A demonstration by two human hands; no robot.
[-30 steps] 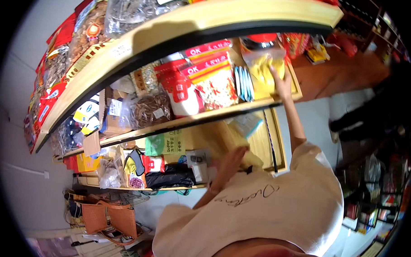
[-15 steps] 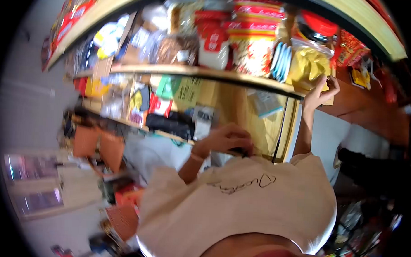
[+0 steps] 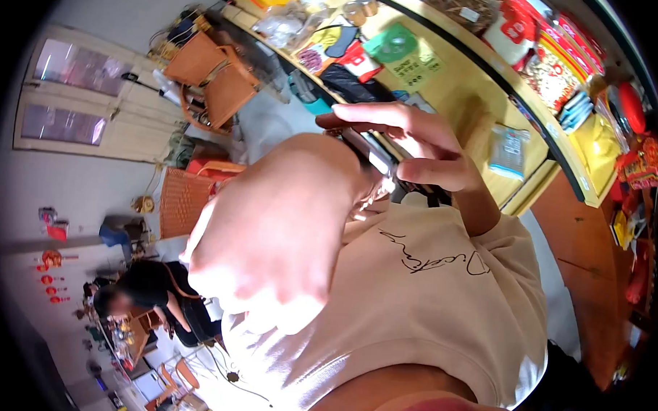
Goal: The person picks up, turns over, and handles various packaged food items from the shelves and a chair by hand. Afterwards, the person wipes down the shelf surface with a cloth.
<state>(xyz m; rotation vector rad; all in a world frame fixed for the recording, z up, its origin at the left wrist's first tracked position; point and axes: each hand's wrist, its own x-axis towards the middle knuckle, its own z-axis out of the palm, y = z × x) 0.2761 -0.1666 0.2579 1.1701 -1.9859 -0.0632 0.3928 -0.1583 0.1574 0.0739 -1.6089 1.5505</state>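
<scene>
Our left hand (image 3: 270, 225) and right hand (image 3: 438, 143), close together over our shirt (image 3: 426, 317).
Right fingers straddle a dark glossy object (image 3: 374, 153) by the left wrist; we cannot tell if they grip. Left fingers curl under, any grasp hidden.

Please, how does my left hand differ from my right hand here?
Your left hand appears curled, its back towards the camera; your right hand has its fingers extended and thumb apart. The left hand looks much larger in view than the right hand. Neither wears a glove.
</scene>
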